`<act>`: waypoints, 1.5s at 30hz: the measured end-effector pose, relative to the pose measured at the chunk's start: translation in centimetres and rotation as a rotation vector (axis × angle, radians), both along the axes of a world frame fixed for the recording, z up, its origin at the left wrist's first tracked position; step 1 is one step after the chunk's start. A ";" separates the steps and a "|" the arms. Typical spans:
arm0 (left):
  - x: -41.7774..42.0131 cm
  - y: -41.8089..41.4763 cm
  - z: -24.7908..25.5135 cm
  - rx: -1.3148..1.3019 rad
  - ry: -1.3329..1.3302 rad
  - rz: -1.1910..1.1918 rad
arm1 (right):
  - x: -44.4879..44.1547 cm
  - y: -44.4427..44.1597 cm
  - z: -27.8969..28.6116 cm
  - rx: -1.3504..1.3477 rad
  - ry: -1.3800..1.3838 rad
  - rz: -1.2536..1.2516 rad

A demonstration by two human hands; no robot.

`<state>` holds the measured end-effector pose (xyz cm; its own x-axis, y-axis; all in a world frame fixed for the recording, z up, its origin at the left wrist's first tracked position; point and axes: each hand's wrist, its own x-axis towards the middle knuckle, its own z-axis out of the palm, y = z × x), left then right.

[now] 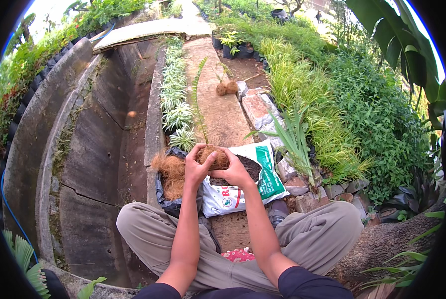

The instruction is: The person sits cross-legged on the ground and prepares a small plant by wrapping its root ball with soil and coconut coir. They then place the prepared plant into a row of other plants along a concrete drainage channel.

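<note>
Between my two hands rests a ball of brown coconut fibre [212, 157], with a single tall fern frond [197, 97] rising from it. My left hand [197, 164] cups its left side, the thumb laid across the front. From the right, my right hand [235, 170] curls round the fibre ball. Just beneath is a white and green printed sack [223, 202], torn wide at the top, with dark potting soil [251, 168] inside. Left of the sack, loose coconut fibre [172, 179] fills a black plastic bag [167, 203].
Two fibre balls with small plants [226, 88] lie farther up the concrete path [223, 116]. A deep concrete drainage channel [96, 149] runs along the left, beyond a row of spider plants [176, 93]. Stone blocks [258, 108] and grassy plants [305, 97] border the right side.
</note>
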<state>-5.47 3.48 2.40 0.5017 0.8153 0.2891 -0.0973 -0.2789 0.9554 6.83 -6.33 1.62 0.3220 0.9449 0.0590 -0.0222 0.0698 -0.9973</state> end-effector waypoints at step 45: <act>0.1 1.2 -1.2 0.022 -0.300 -0.155 | -1.0 0.3 1.5 0.062 -0.160 -0.131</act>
<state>-5.38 4.72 1.24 0.5094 0.7279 0.4589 -0.4158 -0.2586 0.8719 5.88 -6.05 3.09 0.4234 0.8886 0.1761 0.1488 0.1235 -0.9811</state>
